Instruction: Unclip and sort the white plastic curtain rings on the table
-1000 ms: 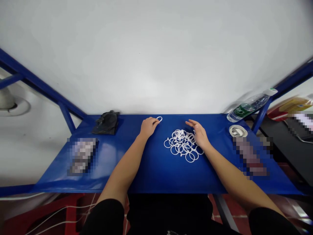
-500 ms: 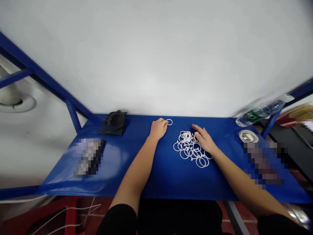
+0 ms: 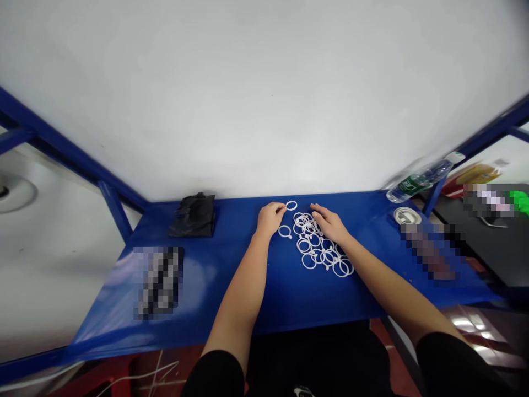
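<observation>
My left hand (image 3: 271, 216) is closed, its thumb and fingertips pinching the edge of a thin white ring (image 3: 291, 201) near the back of the table. Just in front of that ring lies a separate white ring (image 3: 290, 236) with a small knob on its rim, apart from the heap. A loose heap of white rings (image 3: 305, 223), many with similar little knobs, spreads between and in front of both hands. Over the heap's right side my right hand (image 3: 330, 225) is open, fingers stretched toward the left. Its palm and wrist hide some of the rings.
The blue table (image 3: 231, 259) backs onto a white wall. A crumpled black bag (image 3: 192, 216) sits at its back left. On the right are a plastic bottle (image 3: 421, 179) lying aslant and a roll of white tape (image 3: 407, 216). Pixelated items lie on both sides.
One ring now lies apart, left of the heap. My right hand has moved left over the rings, and the heap has spread toward my left hand. The view has shifted slightly.
</observation>
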Action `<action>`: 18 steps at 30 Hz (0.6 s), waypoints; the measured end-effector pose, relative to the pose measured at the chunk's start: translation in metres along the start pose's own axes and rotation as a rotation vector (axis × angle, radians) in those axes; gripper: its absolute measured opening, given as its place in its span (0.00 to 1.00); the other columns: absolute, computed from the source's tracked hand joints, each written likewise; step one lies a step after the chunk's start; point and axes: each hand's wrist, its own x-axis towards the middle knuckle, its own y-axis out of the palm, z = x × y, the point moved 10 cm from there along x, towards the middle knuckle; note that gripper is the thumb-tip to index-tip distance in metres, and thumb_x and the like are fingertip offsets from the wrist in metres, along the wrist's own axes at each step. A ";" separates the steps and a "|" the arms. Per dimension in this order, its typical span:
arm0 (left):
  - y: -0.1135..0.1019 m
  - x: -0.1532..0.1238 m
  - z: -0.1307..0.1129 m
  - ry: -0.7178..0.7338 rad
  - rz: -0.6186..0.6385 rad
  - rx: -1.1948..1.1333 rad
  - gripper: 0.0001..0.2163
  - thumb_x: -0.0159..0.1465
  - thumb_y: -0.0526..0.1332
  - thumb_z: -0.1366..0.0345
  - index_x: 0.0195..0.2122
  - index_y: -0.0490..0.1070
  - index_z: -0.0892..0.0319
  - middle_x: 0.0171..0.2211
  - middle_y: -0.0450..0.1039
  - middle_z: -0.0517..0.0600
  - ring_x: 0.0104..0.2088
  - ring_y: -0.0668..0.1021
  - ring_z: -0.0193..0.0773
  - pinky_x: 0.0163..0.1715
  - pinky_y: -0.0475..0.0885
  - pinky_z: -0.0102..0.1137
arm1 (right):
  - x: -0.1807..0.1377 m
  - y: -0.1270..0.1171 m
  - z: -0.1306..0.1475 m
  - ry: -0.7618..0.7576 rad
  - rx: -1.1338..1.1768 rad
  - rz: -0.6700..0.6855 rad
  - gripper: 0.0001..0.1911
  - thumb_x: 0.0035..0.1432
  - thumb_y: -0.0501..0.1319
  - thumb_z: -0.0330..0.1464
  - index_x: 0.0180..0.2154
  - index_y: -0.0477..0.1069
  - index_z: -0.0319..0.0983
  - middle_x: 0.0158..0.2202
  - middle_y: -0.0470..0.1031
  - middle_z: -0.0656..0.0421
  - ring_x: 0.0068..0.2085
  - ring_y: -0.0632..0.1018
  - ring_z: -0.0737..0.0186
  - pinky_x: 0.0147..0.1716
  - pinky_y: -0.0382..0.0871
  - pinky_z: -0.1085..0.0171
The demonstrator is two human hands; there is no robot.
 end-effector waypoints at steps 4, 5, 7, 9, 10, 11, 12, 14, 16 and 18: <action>-0.001 0.000 -0.021 0.029 -0.075 -0.168 0.03 0.67 0.68 0.66 0.40 0.82 0.54 0.40 0.85 0.49 0.42 0.85 0.40 0.47 0.79 0.36 | 0.005 -0.015 0.024 -0.124 -0.082 -0.091 0.26 0.69 0.59 0.49 0.61 0.75 0.44 0.60 0.79 0.50 0.62 0.78 0.45 0.63 0.72 0.42; 0.000 -0.001 -0.029 0.044 -0.100 -0.205 0.02 0.66 0.68 0.66 0.39 0.81 0.55 0.39 0.85 0.49 0.41 0.85 0.40 0.48 0.79 0.36 | 0.005 -0.017 0.029 -0.149 -0.086 -0.095 0.26 0.68 0.60 0.49 0.61 0.75 0.44 0.59 0.80 0.50 0.60 0.79 0.44 0.61 0.73 0.43; 0.002 -0.003 -0.043 0.057 -0.129 -0.294 0.02 0.65 0.70 0.64 0.37 0.81 0.55 0.38 0.85 0.49 0.40 0.85 0.40 0.47 0.79 0.35 | 0.005 -0.019 0.035 -0.186 -0.055 -0.084 0.24 0.67 0.62 0.48 0.59 0.76 0.44 0.55 0.82 0.51 0.56 0.81 0.45 0.58 0.76 0.45; 0.010 -0.007 -0.054 0.053 -0.119 -0.377 0.03 0.63 0.71 0.64 0.35 0.81 0.56 0.37 0.85 0.50 0.39 0.85 0.40 0.45 0.80 0.35 | 0.003 -0.022 0.040 -0.220 -0.001 -0.075 0.19 0.68 0.61 0.46 0.54 0.79 0.45 0.50 0.84 0.53 0.51 0.84 0.48 0.54 0.78 0.48; 0.015 -0.010 -0.059 0.052 -0.103 -0.406 0.04 0.63 0.72 0.63 0.35 0.81 0.57 0.36 0.85 0.51 0.38 0.85 0.40 0.44 0.80 0.36 | 0.001 -0.024 0.043 -0.238 0.027 -0.082 0.18 0.69 0.61 0.46 0.51 0.81 0.45 0.47 0.85 0.54 0.48 0.85 0.49 0.51 0.78 0.49; 0.019 -0.013 -0.063 0.049 -0.090 -0.427 0.04 0.62 0.72 0.63 0.35 0.81 0.57 0.36 0.85 0.51 0.38 0.85 0.41 0.44 0.80 0.36 | -0.002 -0.027 0.045 -0.254 0.053 -0.098 0.17 0.69 0.61 0.46 0.48 0.82 0.45 0.45 0.85 0.55 0.46 0.85 0.50 0.50 0.79 0.51; 0.024 -0.016 -0.066 0.044 -0.080 -0.442 0.05 0.62 0.72 0.63 0.36 0.81 0.58 0.36 0.85 0.52 0.38 0.85 0.41 0.44 0.81 0.36 | -0.006 -0.031 0.046 -0.268 0.073 -0.118 0.17 0.69 0.61 0.47 0.46 0.82 0.45 0.43 0.86 0.55 0.44 0.85 0.50 0.48 0.79 0.51; 0.031 -0.025 -0.068 0.017 -0.066 -0.470 0.07 0.62 0.72 0.63 0.40 0.82 0.58 0.37 0.85 0.53 0.39 0.86 0.42 0.46 0.81 0.38 | -0.014 -0.037 0.049 -0.291 0.098 -0.148 0.16 0.69 0.62 0.47 0.44 0.83 0.45 0.42 0.86 0.55 0.43 0.85 0.51 0.47 0.79 0.52; 0.037 -0.035 -0.066 -0.027 -0.053 -0.502 0.10 0.61 0.73 0.63 0.43 0.83 0.58 0.38 0.85 0.54 0.40 0.86 0.43 0.47 0.82 0.40 | -0.023 -0.038 0.050 -0.297 0.106 -0.154 0.16 0.68 0.62 0.47 0.42 0.83 0.45 0.41 0.86 0.55 0.42 0.85 0.51 0.47 0.79 0.53; 0.042 -0.044 -0.064 -0.059 -0.019 -0.518 0.10 0.61 0.72 0.62 0.42 0.84 0.58 0.39 0.86 0.54 0.41 0.86 0.45 0.46 0.82 0.40 | -0.032 -0.036 0.049 -0.292 0.112 -0.152 0.15 0.69 0.62 0.47 0.42 0.83 0.46 0.40 0.86 0.55 0.41 0.85 0.52 0.45 0.79 0.53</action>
